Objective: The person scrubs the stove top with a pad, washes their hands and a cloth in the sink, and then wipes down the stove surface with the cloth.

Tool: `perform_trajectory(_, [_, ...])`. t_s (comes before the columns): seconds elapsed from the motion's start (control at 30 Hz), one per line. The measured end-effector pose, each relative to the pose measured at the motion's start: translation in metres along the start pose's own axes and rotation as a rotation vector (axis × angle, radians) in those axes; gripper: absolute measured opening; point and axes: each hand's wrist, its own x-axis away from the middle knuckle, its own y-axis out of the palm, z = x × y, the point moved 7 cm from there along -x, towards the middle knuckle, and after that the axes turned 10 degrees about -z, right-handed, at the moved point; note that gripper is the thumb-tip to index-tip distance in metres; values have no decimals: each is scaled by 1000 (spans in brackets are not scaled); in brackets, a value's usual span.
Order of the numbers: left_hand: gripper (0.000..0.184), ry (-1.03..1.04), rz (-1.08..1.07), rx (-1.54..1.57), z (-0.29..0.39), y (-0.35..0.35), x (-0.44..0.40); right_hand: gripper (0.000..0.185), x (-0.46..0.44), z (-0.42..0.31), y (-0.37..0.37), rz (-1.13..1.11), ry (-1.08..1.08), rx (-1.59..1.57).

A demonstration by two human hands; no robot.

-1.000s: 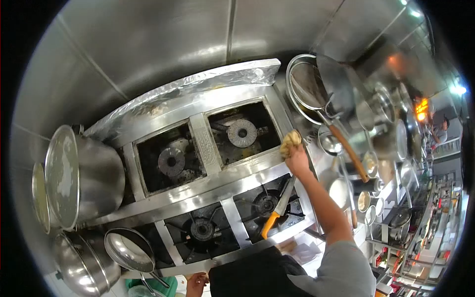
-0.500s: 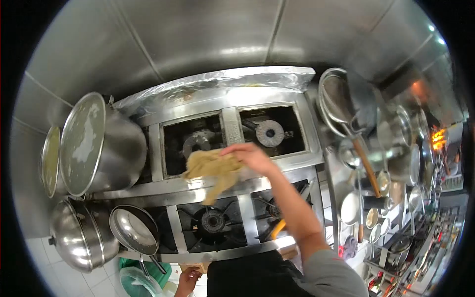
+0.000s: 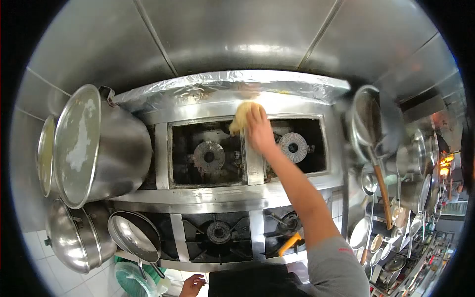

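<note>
My right hand (image 3: 257,126) is closed over a yellowish cloth (image 3: 246,115). It presses the cloth on the steel divider (image 3: 255,166) between two square burner wells, near their back edge. A round burner (image 3: 209,156) sits in the left well and another burner (image 3: 293,147) in the right one. Down at the bottom edge, my left hand (image 3: 193,285) hangs beside my dark apron (image 3: 252,282). Its fingers are loosely bent and partly apart, with nothing visible in them.
Foil (image 3: 237,79) lines the ledge at the back. Large pots (image 3: 123,143) stand left, with a frying pan (image 3: 133,235) in front. Front burners (image 3: 217,231) lie nearer me, beside an orange handle (image 3: 290,244). Ladles and strainers (image 3: 368,123) crowd the right side.
My right hand has moved the cloth away from me and to the right, from the front of the wells to the back of the divider. My view has shifted slightly.
</note>
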Motion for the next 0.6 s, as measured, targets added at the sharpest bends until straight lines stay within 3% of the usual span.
perform_trajectory(0.03, [20, -121, 20, -22, -4, -3, 2, 31, -18, 7, 0, 45, 6, -17])
perform_trajectory(0.07, [19, -109, 29, 22, -13, -6, 0, 31, -14, 4, 3, 32, 16, -30])
perform_trajectory(0.13, [18, -186, 74, -83, 30, 0, -1, 24, -2, 5, -2, -47, 117, -142])
perform_trajectory(0.27, [22, -201, 43, 26, 31, 9, -12, 22, 133, -63, -5, -290, -85, -197])
perform_trajectory(0.33, [19, -163, 17, -81, 37, 15, -19, 16, 165, -84, -34, -496, -43, -464])
perform_trajectory(0.37, [17, -128, 5, -194, 43, 16, -27, 16, 162, -73, -43, -484, -39, -449])
perform_trajectory(0.43, [18, -61, -12, -221, 40, 15, -34, 20, 147, -50, -43, -621, 62, -857])
perform_trajectory(0.53, [20, -143, 24, -85, 19, 5, -32, 28, 74, -31, -111, -144, -93, -791])
perform_trajectory(0.57, [22, -146, 39, -59, 5, -1, -28, 31, 57, -22, -114, -139, -39, -781])
perform_trajectory(0.6, [35, 114, -37, -109, -8, -1, -27, 34, 44, -21, -120, -89, -94, -791])
